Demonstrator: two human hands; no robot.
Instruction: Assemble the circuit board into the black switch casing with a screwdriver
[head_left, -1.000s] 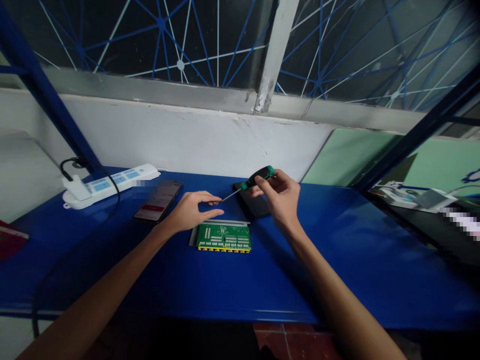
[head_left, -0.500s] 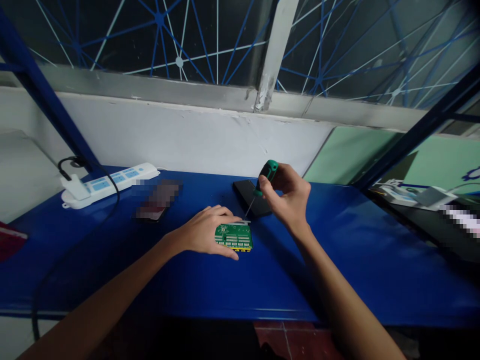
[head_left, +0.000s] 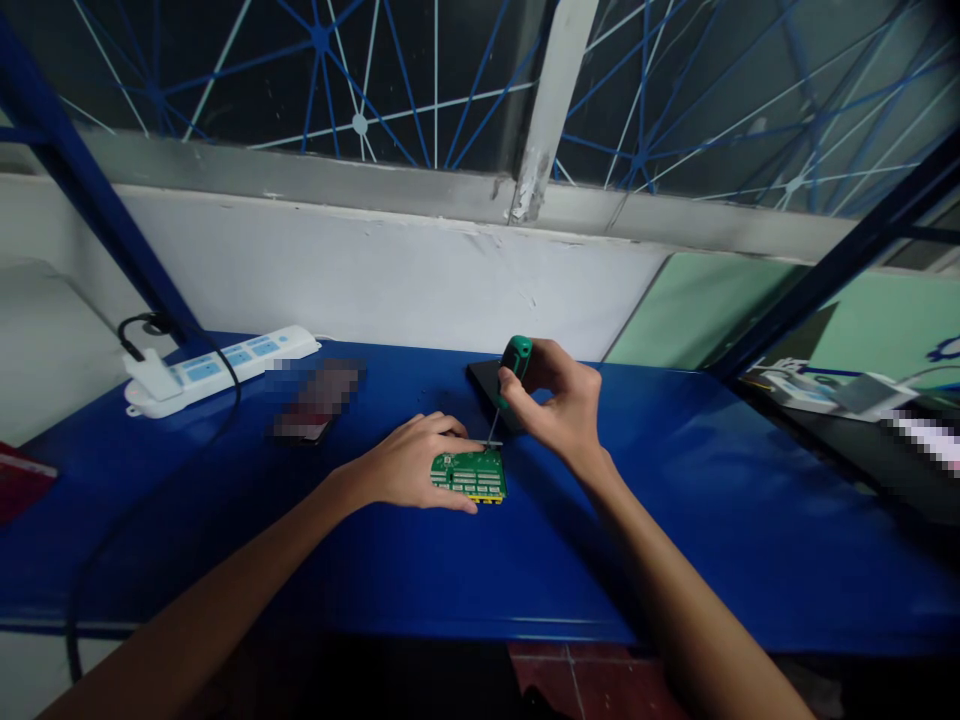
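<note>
A small green circuit board (head_left: 475,474) with yellow connectors along its near edge lies on the blue table (head_left: 675,530). My left hand (head_left: 409,468) covers the board's left half and grips it between thumb and fingers. My right hand (head_left: 559,405) is closed round the green handle of a screwdriver (head_left: 508,373), held nearly upright. Its thin shaft points down and its tip meets the board's far right corner.
A dark flat rectangular object (head_left: 491,385) lies just behind the board. A phone (head_left: 311,402) lies to the left, and a white power strip (head_left: 214,368) with a black cable sits at the far left. A white wall and window frame close off the back.
My left hand moved from the table onto the board and gripped it. My right hand swung the screwdriver from nearly level to upright and lowered its tip to the board's corner.
</note>
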